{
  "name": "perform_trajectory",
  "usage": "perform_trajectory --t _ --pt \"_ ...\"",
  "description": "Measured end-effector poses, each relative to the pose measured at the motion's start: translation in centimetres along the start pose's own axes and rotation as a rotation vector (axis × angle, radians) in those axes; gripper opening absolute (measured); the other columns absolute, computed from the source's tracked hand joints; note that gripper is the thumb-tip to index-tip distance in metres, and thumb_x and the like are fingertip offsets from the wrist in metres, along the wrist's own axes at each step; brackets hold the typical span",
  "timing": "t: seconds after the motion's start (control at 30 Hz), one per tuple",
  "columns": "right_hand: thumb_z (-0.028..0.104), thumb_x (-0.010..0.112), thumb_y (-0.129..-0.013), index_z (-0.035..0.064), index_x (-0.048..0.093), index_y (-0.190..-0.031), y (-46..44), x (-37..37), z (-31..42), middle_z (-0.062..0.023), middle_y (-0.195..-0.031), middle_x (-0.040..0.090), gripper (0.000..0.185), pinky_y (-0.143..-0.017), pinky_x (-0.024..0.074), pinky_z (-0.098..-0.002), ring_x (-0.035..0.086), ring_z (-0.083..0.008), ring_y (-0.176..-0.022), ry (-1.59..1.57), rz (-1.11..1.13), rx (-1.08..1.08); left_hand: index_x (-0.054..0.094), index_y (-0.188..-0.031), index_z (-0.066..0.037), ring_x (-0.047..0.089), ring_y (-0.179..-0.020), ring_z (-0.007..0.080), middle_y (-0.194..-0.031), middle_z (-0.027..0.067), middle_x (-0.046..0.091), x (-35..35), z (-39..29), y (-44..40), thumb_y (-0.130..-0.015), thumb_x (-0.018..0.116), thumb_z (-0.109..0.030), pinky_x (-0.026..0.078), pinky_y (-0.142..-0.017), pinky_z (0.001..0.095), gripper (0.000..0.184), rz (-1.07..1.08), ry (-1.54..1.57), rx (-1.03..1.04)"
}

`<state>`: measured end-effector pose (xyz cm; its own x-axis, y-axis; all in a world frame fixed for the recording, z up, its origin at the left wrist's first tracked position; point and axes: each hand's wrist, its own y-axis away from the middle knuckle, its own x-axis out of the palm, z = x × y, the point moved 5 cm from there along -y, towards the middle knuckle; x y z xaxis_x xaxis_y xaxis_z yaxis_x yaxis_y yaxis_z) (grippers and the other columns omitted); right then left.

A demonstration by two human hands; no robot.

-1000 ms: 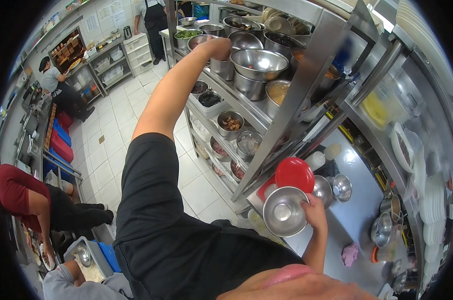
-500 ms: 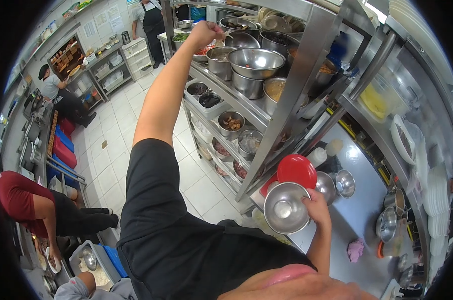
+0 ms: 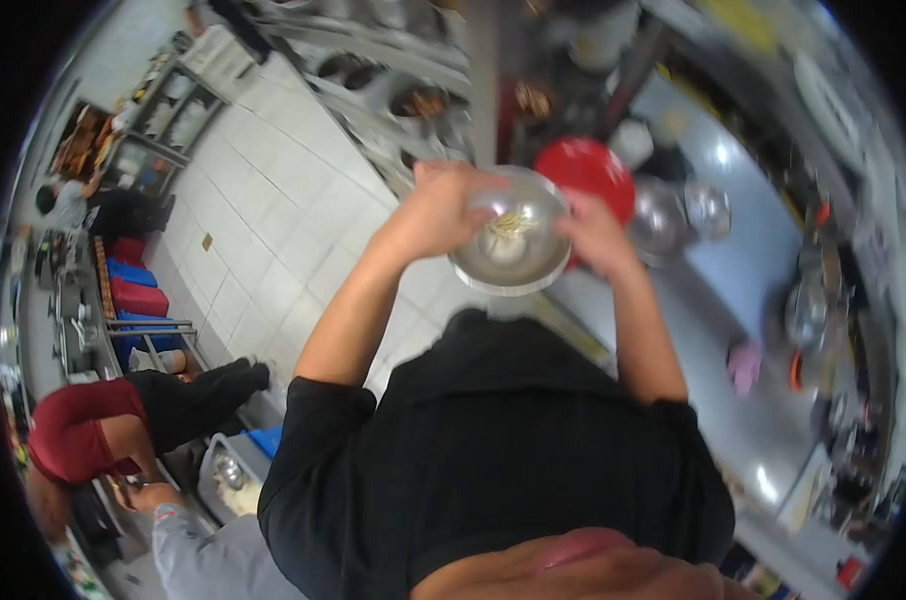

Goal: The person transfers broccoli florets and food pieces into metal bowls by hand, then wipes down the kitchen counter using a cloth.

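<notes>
A shiny steel mixing bowl (image 3: 508, 272) is held in front of my chest, with a small heap of pale thin strips (image 3: 513, 224) at its bottom. My right hand (image 3: 595, 232) grips the bowl's right rim, thumb side toward the inside. My left hand (image 3: 441, 208) is at the bowl's left side, some fingers reaching over the rim into it. Motion blurs those fingers, so whether they press on the rim or hold anything is unclear. Just behind the bowl lies a round red plate or lid (image 3: 585, 172), partly covered by my right hand.
A steel counter (image 3: 688, 330) on my right carries steel bowls (image 3: 660, 222) and a pink cloth (image 3: 744, 367). Ahead stands a metal rack with food containers (image 3: 420, 103). At left, a person in a red shirt (image 3: 83, 432) bends over a worktop, near another person's grey clothing (image 3: 218, 560).
My left hand has come down from the rack's top shelf to the bowl. The bowl has moved up and left in view and now contains pale strips. The view has tilted downward.
</notes>
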<state>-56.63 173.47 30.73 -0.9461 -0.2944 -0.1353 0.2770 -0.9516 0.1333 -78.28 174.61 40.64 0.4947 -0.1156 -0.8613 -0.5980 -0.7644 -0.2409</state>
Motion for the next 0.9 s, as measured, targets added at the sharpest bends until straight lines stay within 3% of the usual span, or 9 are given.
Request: perform_trajectory --t 0.03,0.2,0.33,0.43,0.57,0.63,0.7,0.8,0.9 --pt "-0.002 0.055 -0.086 -0.0014 0.065 -0.123 1.3 -1.3 -0.4 -0.0076 -0.106 0.071 0.039 -0.082 0.0544 -0.0300 0.067 -0.0149 -0.093 0.003 -0.016 0.139 0.072 -0.116 -0.010 0.066 -0.098 0.0302 -0.112 0.0174 0.070 1.7 -1.1 0.8 -0.076 0.074 -0.005 0.050 -0.089 0.0405 0.040 0.057 0.032 0.006" --pt "0.000 0.058 -0.084 -0.0008 0.066 -0.120 9.8 -7.9 -4.0 -0.0048 -0.103 0.070 0.037 -0.083 0.0524 -0.0290 0.065 -0.0132 -0.092 -0.052 -0.223 0.015 0.073 -0.108 -0.006 0.065 -0.096 0.0279 -0.106 0.0122 0.073 1.4 -7.1 -0.2 -0.080 0.076 -0.009 0.047 -0.092 0.0380 0.029 -0.378 0.334 0.004" --pt "0.005 0.062 -0.082 0.0027 0.067 -0.118 22.2 -17.4 -13.0 -0.0047 -0.100 0.070 0.037 -0.077 0.0531 -0.0287 0.064 -0.0128 -0.089 -0.005 -0.508 -0.018 0.070 -0.090 0.000 0.063 -0.088 0.0177 -0.092 0.0103 0.070 10.1 -12.4 -4.1 -0.088 0.071 -0.003 0.049 -0.081 0.0296 0.004 -0.231 0.604 0.085" --pt "0.010 0.065 -0.081 0.0053 0.069 -0.117 40.7 -25.5 -21.0 -0.0052 -0.090 0.069 0.037 -0.061 0.0527 -0.0297 0.065 -0.0144 -0.074 -0.333 -0.967 0.379 0.068 -0.084 0.000 0.063 -0.086 0.0170 -0.090 0.0105 0.069 17.5 -18.6 -6.7 -0.088 0.073 -0.001 0.050 -0.079 0.0287 0.006 -0.071 0.692 0.148" --pt "0.013 0.064 -0.081 0.0002 0.054 -0.134 68.0 -36.7 -27.2 -0.0116 -0.088 0.069 0.055 -0.049 0.0554 -0.0305 0.068 -0.0186 -0.064 -0.290 -1.690 0.553 0.072 -0.096 -0.003 0.064 -0.083 0.0177 -0.093 0.0092 0.070 31.9 -32.3 -11.0 -0.084 0.076 -0.005 0.051 -0.078 0.0290 0.013 0.158 0.775 0.249" --pt "0.010 0.062 -0.081 -0.0033 0.045 -0.138 78.1 -45.1 -39.6 -0.0147 -0.094 0.068 0.061 -0.051 0.0578 -0.0331 0.069 -0.0209 -0.066 0.217 -1.567 0.652 0.068 -0.117 -0.007 0.064 -0.092 0.0262 -0.110 0.0156 0.067 39.0 -41.5 -13.2 -0.083 0.078 -0.020 0.052 -0.082 0.0337 0.038 0.390 0.509 0.402" --pt "0.010 0.060 -0.085 -0.0053 0.042 -0.136 81.8 -46.6 -35.0 -0.0155 -0.097 0.067 0.056 -0.052 0.0591 -0.0343 0.070 -0.0223 -0.068 -0.347 -2.021 0.323 0.060 -0.131 -0.009 0.060 -0.112 0.0327 -0.128 0.0204 0.059 48.9 -47.1 -14.3 -0.081 0.079 -0.030 0.051 -0.093 0.0386 0.058 0.508 0.315 0.490" --pt "0.015 0.057 -0.094 -0.0017 0.058 -0.112 80.9 -48.1 -36.4 -0.0134 -0.093 0.066 0.024 -0.057 0.0566 -0.0335 0.068 -0.0218 -0.067 -0.546 -1.951 0.127 0.053 -0.139 -0.011 0.051 -0.129 0.0375 -0.140 0.0237 0.050 56.2 -52.1 -14.7 -0.079 0.078 -0.034 0.046 -0.104 0.0427 0.069 0.523 0.060 0.550" --pt "0.019 0.053 -0.099 0.0034 0.065 -0.092 75.8 -44.4 -36.2 -0.0069 -0.079 0.067 0.021 -0.061 0.0526 -0.0305 0.065 -0.0155 -0.067 -0.160 -1.795 0.338 0.056 -0.136 -0.011 0.050 -0.131 0.0390 -0.139 0.0242 0.052 64.8 -51.8 -14.7 -0.078 0.075 -0.033 0.044 -0.106 0.0444 0.065 0.541 -0.066 0.580"
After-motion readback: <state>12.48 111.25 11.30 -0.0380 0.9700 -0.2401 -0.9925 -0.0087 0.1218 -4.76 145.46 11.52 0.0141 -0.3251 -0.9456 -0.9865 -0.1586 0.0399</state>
